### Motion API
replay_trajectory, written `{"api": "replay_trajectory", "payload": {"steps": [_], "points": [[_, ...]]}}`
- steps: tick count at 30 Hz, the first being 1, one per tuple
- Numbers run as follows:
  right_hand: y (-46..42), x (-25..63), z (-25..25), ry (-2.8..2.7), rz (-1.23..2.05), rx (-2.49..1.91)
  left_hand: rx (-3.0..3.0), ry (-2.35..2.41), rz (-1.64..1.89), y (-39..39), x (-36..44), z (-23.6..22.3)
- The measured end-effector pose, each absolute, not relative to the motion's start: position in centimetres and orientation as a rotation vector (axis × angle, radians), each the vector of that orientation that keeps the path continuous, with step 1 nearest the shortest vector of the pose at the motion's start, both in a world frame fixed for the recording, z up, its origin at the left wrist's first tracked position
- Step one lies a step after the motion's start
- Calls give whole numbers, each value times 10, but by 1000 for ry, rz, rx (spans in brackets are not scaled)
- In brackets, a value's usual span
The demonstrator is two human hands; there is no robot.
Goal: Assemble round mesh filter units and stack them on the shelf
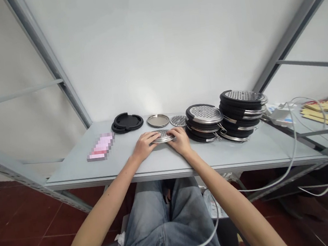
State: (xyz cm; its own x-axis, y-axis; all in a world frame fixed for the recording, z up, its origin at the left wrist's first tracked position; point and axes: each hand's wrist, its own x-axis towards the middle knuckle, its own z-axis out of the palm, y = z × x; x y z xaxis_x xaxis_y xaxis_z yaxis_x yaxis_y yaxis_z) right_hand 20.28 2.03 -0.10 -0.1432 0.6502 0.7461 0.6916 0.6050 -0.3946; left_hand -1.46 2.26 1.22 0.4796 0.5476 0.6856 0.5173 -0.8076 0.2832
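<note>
Between my hands, low over the front middle of the shelf, is a round silver perforated metal disc. My left hand grips its left edge, with the fingers bent over the top. On the opposite edge, my right hand is closed in the same way, fingertips on the holes. Whether a dish lies under the disc, I cannot tell. Just behind it are a shallow round metal dish and a second perforated disc, partly hidden by my right hand. Black round plastic holders lie stacked at the back left.
To the right stand a shorter stack and a taller stack of black-rimmed perforated discs. A blurred pink item lies left on the grey shelf. Metal posts frame both sides. A white cable hangs over the right front edge.
</note>
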Motion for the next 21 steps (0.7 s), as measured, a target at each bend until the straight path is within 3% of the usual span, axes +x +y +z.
{"api": "replay_trajectory", "payload": {"steps": [8,14,21], "points": [[29,208,-4,-1628,194,-1060,2421,941,1373,30,-19,8],[25,206,-3,-1596,81,-1055,2469,1176,1417,30,-18,5],[17,203,1,-1795,-99,-1066,2551,1058,1346,27,-17,8]]}}
